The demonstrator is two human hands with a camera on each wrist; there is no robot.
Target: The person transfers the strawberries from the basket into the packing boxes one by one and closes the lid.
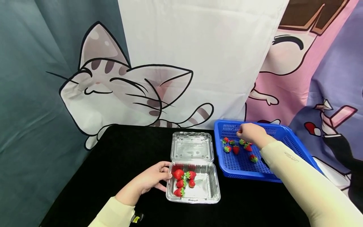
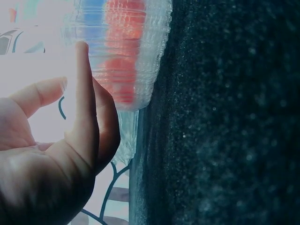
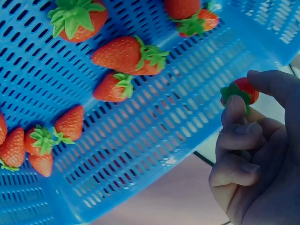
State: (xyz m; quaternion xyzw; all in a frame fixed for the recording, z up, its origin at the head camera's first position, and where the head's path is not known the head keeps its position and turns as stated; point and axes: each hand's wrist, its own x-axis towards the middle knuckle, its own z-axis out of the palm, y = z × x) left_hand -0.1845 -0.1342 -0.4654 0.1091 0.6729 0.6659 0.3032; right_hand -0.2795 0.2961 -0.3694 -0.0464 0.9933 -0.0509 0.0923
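Observation:
My left hand (image 1: 153, 177) grips the left wall of a clear plastic clamshell box (image 1: 203, 189), its thumb at the rim and other fingers along the outside. The hinged lid (image 1: 192, 147) lies open behind it. Several strawberries (image 1: 178, 174) with green leaves sit in the box's left half. Over the blue basket (image 1: 238, 173), my right hand (image 1: 252, 134) pinches a strawberry (image 3: 249, 86) between thumb and fingers; this shows in the right wrist view and is hidden from the head view. More strawberries (image 3: 117, 52) lie loose on the basket floor.
The basket stands right of the box on a black cloth-covered table (image 1: 136, 145). Behind hangs a printed cloth (image 1: 210, 56) with a cartoon cat, close to the basket's far wall. A small dark object with a yellow patch (image 1: 136, 218) lies by my left sleeve.

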